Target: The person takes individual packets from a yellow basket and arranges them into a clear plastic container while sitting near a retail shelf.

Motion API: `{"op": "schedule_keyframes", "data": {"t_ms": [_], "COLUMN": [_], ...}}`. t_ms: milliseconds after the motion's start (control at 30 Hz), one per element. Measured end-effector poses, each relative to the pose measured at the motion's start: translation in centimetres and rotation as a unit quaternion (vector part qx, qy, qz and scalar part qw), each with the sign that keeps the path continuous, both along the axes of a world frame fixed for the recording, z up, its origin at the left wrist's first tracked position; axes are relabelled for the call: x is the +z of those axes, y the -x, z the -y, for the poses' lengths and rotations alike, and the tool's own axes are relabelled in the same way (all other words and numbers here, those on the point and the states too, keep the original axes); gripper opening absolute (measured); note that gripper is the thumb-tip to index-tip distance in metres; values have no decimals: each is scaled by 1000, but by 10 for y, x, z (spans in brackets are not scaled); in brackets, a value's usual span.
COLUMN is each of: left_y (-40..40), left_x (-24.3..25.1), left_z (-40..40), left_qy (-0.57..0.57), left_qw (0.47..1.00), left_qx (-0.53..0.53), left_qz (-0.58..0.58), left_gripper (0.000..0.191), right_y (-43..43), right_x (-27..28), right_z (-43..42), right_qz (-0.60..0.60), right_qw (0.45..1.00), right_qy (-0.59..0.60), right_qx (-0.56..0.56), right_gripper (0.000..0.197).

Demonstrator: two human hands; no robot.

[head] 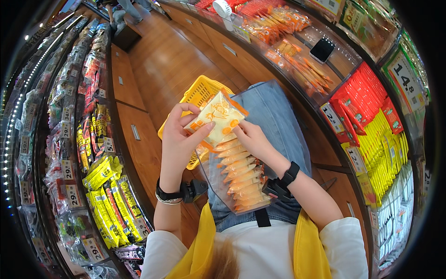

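Observation:
Between my two hands is a flat snack packet (pixel 223 118) in clear film with orange print. My left hand (pixel 186 129) grips its left edge, thumb on the face, and my right hand (pixel 249 134) pinches its lower right side. Just below, a row of similar orange-edged packets (pixel 244 174) lies overlapping in a clear plastic bin (pixel 289 136) resting on my lap. Behind the held packet, a yellow plastic basket (pixel 205 87) stands, partly hidden by my left hand and the bin.
Shelves of packaged snacks (pixel 104 205) with price tags line the left. On the right, a display holds red packets (pixel 366 94), yellow packets (pixel 379 157), a phone (pixel 322 50) and a white handheld fan (pixel 223 10). Wooden drawers (pixel 134 129) flank the aisle; people are at its far end.

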State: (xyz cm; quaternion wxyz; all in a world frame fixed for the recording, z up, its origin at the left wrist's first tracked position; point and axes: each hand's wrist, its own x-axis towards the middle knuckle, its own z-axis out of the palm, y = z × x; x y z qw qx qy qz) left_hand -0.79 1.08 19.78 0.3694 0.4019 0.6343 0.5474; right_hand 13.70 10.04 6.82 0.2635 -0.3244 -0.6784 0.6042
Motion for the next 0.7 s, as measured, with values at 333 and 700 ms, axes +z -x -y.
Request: {"op": "schedule_keyframes", "data": {"t_ms": [333,700], "left_y": [-4,3], "left_x": [-15,-32], "left_z": [-19,-25], "left_qy": [33,71], "left_qw": [948,923], "left_qx": [-45,-86], "left_qz": [-312,-368], "left_gripper": [24,23], "right_y": [1,4], "right_x": [-3,-23], "right_z": [-2,-4], "right_qz": [-2,-21], "right_qw": [1000,985], "right_qy": [-15,-166], "right_qx": [7,-29], "right_gripper": [31,30]}}
